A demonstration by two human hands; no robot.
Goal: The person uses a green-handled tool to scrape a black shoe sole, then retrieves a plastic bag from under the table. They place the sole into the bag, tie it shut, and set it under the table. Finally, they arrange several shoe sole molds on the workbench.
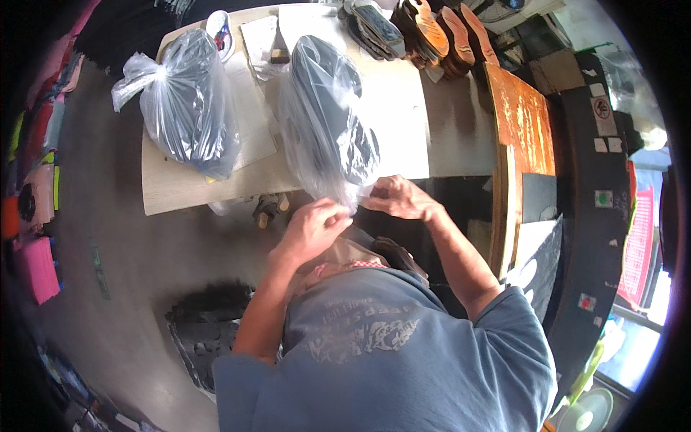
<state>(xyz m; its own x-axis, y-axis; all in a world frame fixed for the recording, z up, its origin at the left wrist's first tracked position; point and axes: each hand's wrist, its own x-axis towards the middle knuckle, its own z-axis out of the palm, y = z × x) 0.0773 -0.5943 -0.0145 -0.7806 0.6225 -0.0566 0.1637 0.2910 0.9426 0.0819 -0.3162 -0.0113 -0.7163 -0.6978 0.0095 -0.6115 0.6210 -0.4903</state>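
A clear plastic bag (295, 140) filled with a stack of dark, sole-shaped pieces (327, 79) lies on the table (169, 191), its mouth toward me at the front edge. My left hand (315, 229) is closed on the gathered end of the bag. Just to the right, my right hand (400, 198) pinches the plastic at the same end. To the left rests a second clear bag (188, 108), its neck tied in a knot, with dark contents.
Behind the bags are a white insole (220, 36), paper sheets (260, 39) and a small dark block (279, 55). Stacks of orange and brown insoles (428, 32) stand at the far right. An orange-brown board (524, 119) rises beside the table.
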